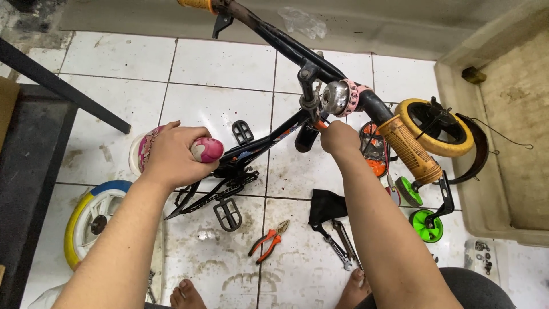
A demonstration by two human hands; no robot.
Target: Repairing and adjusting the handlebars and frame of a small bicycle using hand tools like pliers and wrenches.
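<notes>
A small black children's bicycle (pixel 269 143) stands on the tiled floor without its wheels. My left hand (pixel 171 155) grips the pink and white saddle (pixel 209 150) from above. My right hand (pixel 338 139) is closed on something orange just below the stem and the chrome bell (pixel 336 97); the thing it holds is mostly hidden by my fingers. The black handlebar (pixel 286 43) runs across the top, ending in a ribbed orange grip (pixel 410 150) at the right. The pedals (pixel 227 213) and chain hang under the frame.
A yellow wheel (pixel 437 127) and green training wheels (pixel 426 225) lie at the right. A white wheel with a yellow and blue tyre (pixel 86 220) lies at the left. Orange pliers (pixel 267 241), wrenches (pixel 342 247) and a black cloth (pixel 327 206) lie by my bare feet.
</notes>
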